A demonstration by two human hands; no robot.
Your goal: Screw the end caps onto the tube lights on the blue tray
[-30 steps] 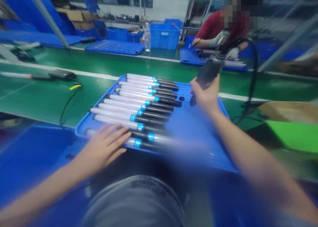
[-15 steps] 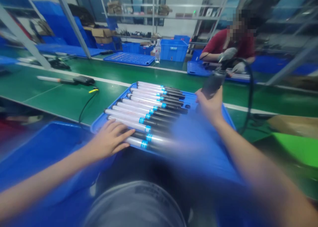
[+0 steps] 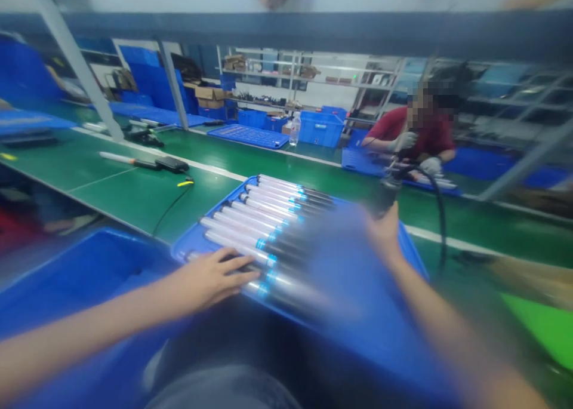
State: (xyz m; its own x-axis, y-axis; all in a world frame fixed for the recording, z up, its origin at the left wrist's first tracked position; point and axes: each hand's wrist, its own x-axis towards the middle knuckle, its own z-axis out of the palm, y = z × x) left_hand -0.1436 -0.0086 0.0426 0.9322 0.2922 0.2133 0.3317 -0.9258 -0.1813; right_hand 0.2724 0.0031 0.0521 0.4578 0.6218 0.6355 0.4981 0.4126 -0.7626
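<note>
Several clear tubes [image 3: 268,204] with blue bands and black ends lie side by side on a blue tray [image 3: 358,331]. My left hand [image 3: 226,273] rests on the nearest tubes at the tray's front left, its fingers spread. Above the tray's right side, my right hand [image 3: 385,230] is wrapped round a dark power tool [image 3: 387,193] with a black cable looping from its top. Blur hides the tool's lower part and the black ends of the near tubes.
A dark device with a pale tube [image 3: 147,162] lies on the green bench [image 3: 107,179] at left. Blue bins [image 3: 134,248] stand at lower left. A bottle [image 3: 295,129] is at the bench's far side. Opposite, a person in red [image 3: 436,131] works with gloved hands. Bright green sheet [image 3: 541,328] at right.
The view has tilted up, so the bench and tray sit lower and a grey beam shows at the top. My left hand stays on the near tubes; my right hand still holds the tool.
</note>
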